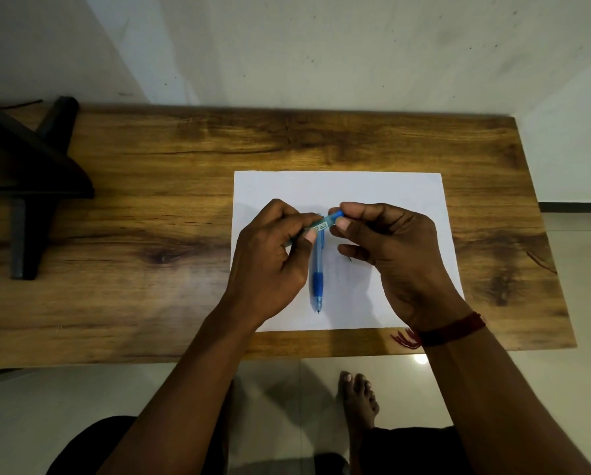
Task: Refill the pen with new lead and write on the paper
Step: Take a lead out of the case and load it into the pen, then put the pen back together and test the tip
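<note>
Where the wooden tabletop (150, 207) meets its left edge, a dark stand (30, 166) rests on it. A white sheet of paper (390, 193) lies right of centre. Above the paper, the left hand (270, 265) has its grip pinching one end of a small translucent blue lead case (323, 226), thumb and fingers pressed around it. Beneath the case a blue pen (317, 279) lies flat on the paper, tip pointing toward the near edge. The right hand (400, 255) has its grip pinching the case's blue cap end between thumb and forefinger. A red thread band (455, 329) circles the right wrist.
</note>
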`<state>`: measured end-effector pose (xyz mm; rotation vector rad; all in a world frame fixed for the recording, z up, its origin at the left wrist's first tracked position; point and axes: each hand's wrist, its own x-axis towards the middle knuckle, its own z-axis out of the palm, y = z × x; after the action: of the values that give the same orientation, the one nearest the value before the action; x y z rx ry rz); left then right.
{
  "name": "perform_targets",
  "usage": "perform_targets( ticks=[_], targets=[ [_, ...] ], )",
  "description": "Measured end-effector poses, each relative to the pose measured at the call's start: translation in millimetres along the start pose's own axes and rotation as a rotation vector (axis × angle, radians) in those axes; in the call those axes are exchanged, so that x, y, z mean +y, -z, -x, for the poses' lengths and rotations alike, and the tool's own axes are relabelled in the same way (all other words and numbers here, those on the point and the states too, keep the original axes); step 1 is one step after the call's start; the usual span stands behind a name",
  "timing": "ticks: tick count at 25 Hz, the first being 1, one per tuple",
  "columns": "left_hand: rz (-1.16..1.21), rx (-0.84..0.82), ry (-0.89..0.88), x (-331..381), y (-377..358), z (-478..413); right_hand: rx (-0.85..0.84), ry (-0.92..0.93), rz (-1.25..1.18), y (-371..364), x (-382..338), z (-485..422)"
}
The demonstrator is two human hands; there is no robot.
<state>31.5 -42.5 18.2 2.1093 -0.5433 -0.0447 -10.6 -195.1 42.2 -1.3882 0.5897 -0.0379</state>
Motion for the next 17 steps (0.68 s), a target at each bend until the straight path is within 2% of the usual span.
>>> perform_targets(
  ticks=[3, 9, 11, 13, 15, 17],
  targets=[
    [0.014, -0.022, -0.010, 2.4, -7.2, 1.3, 0.005, 0.023, -0.063, 0.0, -0.6, 2.8],
    [0.060, -0.068, -0.044, 7.3, -14.0, 3.8, 0.133, 0.021, 0.026, 14.2, -4.2, -0.6],
    [0.062, -0.031, -0.030, 5.7, -10.2, 2.1, 0.198, -0.001, 0.047, 25.7, -6.4, -4.3],
    [0.016, 0.085, 0.009, 0.9, -4.5, -1.2, 0.287, 0.030, 0.207, 34.7, -4.9, -7.4],
    [-0.039, 0.208, 0.109, -6.9, 1.6, -4.4, 0.355, 0.108, 0.503, 37.8, 1.1, -8.8],
    [-0.069, 0.255, 0.238, -14.6, 6.4, -6.8, 0.354, 0.189, 0.756, 34.5, 7.5, -9.1]
  ],
)
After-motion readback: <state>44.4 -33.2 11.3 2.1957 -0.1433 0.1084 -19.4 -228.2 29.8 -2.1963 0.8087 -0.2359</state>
